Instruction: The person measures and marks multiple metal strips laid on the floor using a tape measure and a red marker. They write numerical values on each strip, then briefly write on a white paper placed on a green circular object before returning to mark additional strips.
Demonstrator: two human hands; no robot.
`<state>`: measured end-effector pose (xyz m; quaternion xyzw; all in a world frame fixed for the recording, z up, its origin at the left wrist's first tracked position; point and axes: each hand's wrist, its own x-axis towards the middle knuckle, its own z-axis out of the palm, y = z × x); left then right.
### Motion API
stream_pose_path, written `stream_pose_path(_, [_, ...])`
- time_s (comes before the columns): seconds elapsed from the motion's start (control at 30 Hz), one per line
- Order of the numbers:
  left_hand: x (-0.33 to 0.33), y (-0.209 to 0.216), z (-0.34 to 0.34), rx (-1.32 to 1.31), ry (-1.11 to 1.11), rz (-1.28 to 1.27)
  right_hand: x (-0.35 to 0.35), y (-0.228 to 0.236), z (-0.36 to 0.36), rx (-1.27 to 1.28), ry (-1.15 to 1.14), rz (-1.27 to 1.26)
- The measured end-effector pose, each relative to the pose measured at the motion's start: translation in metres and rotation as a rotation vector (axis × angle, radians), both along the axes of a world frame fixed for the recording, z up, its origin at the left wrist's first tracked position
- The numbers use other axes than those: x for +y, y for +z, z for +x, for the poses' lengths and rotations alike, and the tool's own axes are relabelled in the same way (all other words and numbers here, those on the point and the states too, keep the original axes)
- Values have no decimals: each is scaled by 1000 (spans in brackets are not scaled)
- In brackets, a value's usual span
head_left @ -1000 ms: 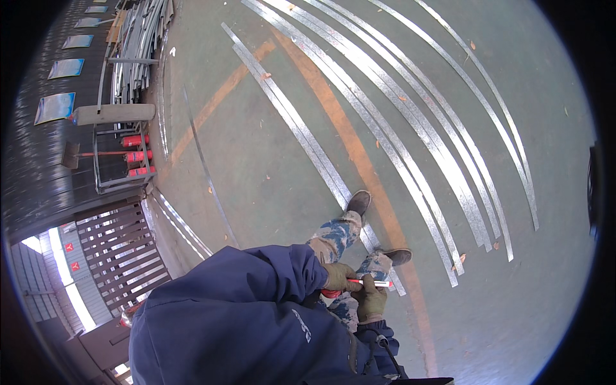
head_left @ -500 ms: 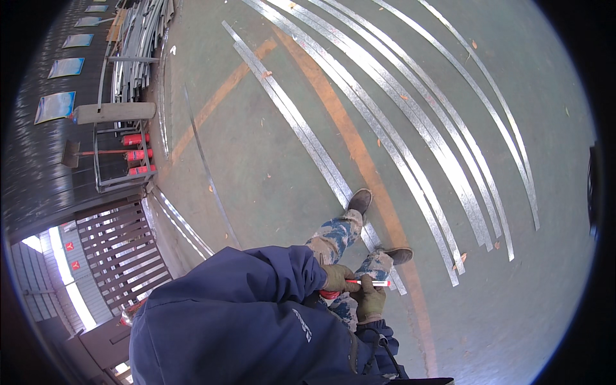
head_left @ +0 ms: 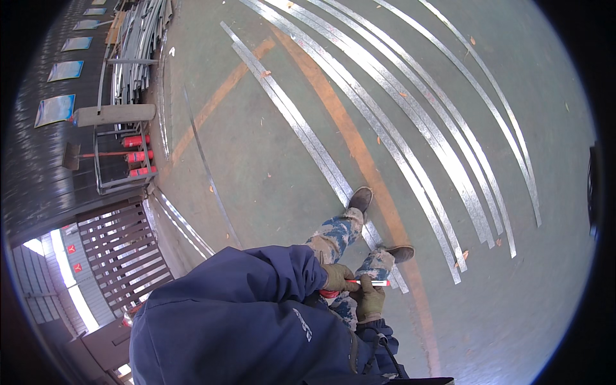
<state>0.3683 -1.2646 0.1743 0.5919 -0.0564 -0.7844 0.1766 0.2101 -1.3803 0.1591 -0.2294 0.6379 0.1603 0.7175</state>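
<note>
My left hand (head_left: 336,277), in an olive-green work glove, is closed around the red end of a thin red-and-white marker pen (head_left: 380,283). My right hand (head_left: 370,301), gloved alike, has its fingers closed at the pen's middle, just below its white part. The pen lies level across both hands, in front of my legs. A red object (head_left: 329,294) shows under my left hand, mostly hidden; its kind is unclear. Below, my shoes stand on and beside a pair of long galvanized metal strips (head_left: 292,120) on the floor.
More long metal strips (head_left: 410,119) lie across the green floor to the right, crossing near an orange painted line (head_left: 333,96). At left stand a rack with red fire extinguishers (head_left: 138,156), a heap of metal profiles (head_left: 136,58) and a slatted brown frame (head_left: 125,253).
The pen and both hands stay in nearly the same place. The view has shifted very slightly.
</note>
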Motion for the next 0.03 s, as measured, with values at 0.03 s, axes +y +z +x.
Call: stream_pose_path(0.03, [0,0,0,-1,-6,1,0,-3,-3,4,1,12])
